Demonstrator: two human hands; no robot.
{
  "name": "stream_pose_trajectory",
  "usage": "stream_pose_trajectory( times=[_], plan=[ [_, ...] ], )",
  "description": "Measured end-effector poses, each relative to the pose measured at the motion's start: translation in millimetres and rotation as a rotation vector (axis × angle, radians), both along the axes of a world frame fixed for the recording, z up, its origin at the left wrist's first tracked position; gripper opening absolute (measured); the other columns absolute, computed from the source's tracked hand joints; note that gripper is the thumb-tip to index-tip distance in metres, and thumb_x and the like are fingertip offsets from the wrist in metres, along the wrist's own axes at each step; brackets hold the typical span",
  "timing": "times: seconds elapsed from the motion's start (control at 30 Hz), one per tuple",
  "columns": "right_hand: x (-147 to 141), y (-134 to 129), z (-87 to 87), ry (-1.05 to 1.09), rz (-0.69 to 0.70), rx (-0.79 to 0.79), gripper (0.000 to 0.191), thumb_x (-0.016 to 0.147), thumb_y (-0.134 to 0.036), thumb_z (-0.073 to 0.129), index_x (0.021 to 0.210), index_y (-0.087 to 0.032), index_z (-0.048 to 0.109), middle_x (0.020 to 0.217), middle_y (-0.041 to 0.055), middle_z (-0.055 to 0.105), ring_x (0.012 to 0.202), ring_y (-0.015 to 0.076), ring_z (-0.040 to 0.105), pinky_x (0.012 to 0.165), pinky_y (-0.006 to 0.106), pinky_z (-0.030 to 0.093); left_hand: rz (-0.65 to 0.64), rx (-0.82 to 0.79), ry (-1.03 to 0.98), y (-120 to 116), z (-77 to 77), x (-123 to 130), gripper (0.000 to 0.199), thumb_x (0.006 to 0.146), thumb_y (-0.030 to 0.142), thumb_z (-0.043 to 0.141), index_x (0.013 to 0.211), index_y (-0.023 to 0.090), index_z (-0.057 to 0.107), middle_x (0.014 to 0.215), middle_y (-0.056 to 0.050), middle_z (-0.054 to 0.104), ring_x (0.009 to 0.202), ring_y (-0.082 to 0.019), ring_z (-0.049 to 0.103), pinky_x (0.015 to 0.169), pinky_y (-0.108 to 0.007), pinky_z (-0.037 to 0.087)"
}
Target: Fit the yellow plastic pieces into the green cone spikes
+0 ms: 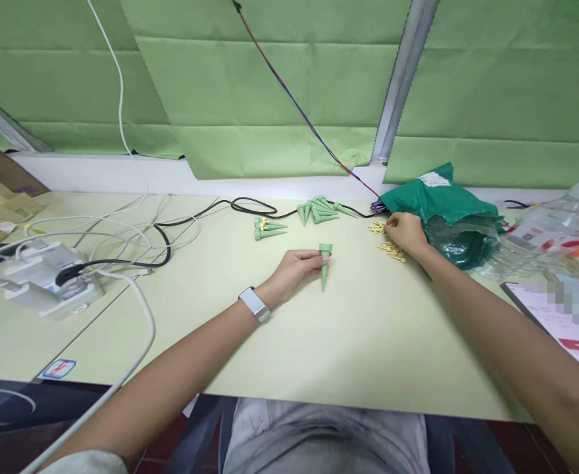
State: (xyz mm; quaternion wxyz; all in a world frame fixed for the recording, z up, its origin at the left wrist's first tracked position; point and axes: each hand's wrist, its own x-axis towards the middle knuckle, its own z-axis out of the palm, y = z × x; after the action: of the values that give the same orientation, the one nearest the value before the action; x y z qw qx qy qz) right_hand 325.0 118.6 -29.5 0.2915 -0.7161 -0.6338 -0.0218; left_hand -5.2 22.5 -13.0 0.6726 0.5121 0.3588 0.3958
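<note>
My left hand (300, 268) is closed around a green watering spike (324, 266), held upright with its wide cap at the top and its point down. At the right, the fingers of my right hand (406, 230) are pinched together at the edge of a small pile of yellow plastic valve pieces (377, 227). What lies between those fingertips is hidden. A second pile of yellow pieces (393, 251) is just below that hand. Several green spikes (318, 210) lie heaped at the back, and green spikes with yellow pieces fitted (268, 228) lie to their left.
A green plastic bag (440, 194) stands behind my right hand, beside a large clear bottle (541, 230). A clipboard with paper (556, 319) is at the right. Power adapters (55, 280) and tangled cables (156, 247) cover the left side. Cardboard boxes (6, 197) sit far left.
</note>
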Motion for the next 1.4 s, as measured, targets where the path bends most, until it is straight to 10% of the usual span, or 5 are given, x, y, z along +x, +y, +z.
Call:
stream_pose_trajectory(
  times=[0.17,0.33,0.53,1.07,1.4],
  plan=[
    [-54,-34,20.6,0.169,0.269,0.09,0.018,0.082,-0.023,0.059,0.086,-0.015,0.074,0.084,0.0087,0.074,0.08,0.0208,0.066,0.076,0.03,0.048,0.023,0.004,-0.039,0,-1.7,1,0.027,0.071,0.031,0.087,0.086,0.011,0.078,0.088,-0.006,0.068,0.085,-0.015,0.061,0.09,-0.034,0.049],
    [-128,-93,28.2,0.578,0.669,-0.308,0.026,0.085,-0.041,0.064,0.098,-0.019,0.069,0.08,0.0032,0.072,0.058,0.0147,0.062,0.055,0.026,0.046,0.077,0.041,-0.118,1,-5.3,2,0.026,0.069,0.029,0.087,0.079,0.013,0.07,0.083,-0.003,0.066,0.083,-0.015,0.062,0.089,-0.034,0.05],
    [-157,-112,5.6,0.515,0.602,-0.1,0.019,0.079,-0.024,0.064,0.098,-0.022,0.066,0.08,-0.0014,0.072,0.061,0.0131,0.061,0.06,0.025,0.046,0.156,0.081,-0.128,3,-7.2,2,0.032,0.069,0.028,0.087,0.073,0.015,0.058,0.071,0.002,0.058,0.072,-0.011,0.059,0.079,-0.029,0.05],
    [-127,74,0.0,0.054,-0.001,-0.04,0.024,0.089,-0.022,0.059,0.109,-0.019,0.073,0.107,0.0133,0.074,0.099,0.027,0.067,0.083,0.033,0.049,0.219,-0.04,-0.105,5,-10.0,3,0.022,0.078,0.007,0.071,0.097,0.014,0.061,0.102,-0.01,0.065,0.087,-0.018,0.071,0.1,-0.045,0.054],
    [-133,97,-6.3,-0.084,-0.029,-0.089,0.026,0.09,-0.017,0.053,0.109,-0.017,0.072,0.11,0.0175,0.07,0.099,0.0284,0.064,0.084,0.036,0.046,0.199,-0.05,-0.104,5,-10.1,4,0.017,0.079,0.007,0.069,0.092,0.013,0.06,0.097,-0.009,0.066,0.086,-0.018,0.07,0.097,-0.044,0.055]
  ],
)
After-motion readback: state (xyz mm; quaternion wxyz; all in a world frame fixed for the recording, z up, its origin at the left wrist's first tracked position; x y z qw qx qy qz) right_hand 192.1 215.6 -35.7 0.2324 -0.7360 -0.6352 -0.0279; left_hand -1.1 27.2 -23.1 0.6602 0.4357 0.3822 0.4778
